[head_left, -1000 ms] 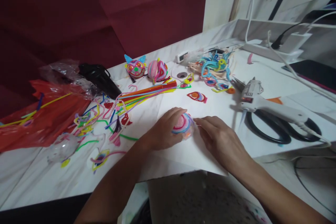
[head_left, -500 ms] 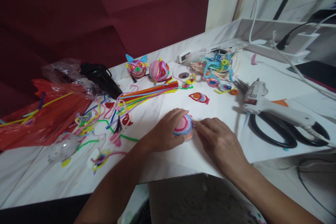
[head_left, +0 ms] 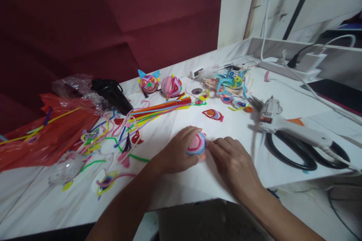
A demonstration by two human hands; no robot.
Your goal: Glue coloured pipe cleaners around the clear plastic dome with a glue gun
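A round ball striped in pink, white and blue sits near the front edge of the white table. My left hand wraps its fingers round the ball's left side. At its right side, my right hand pinches with thumb and forefinger against the ball's edge; whatever is between those fingertips is too small to make out. An eye-shaped red, blue and orange piece lies flat just beyond the hands. Farther back stand two decorated balls, one with blue ears, the other pink-striped.
Scissors lie under a white glue gun at the right. Coloured pipe cleaners, a curly bundle, a black holder-like object and a red plastic bag spread across the table. A power strip sits back right.
The camera view has tilted, so the whole scene sits slightly lower in the picture. Both hands keep nearly the same places at the ball.
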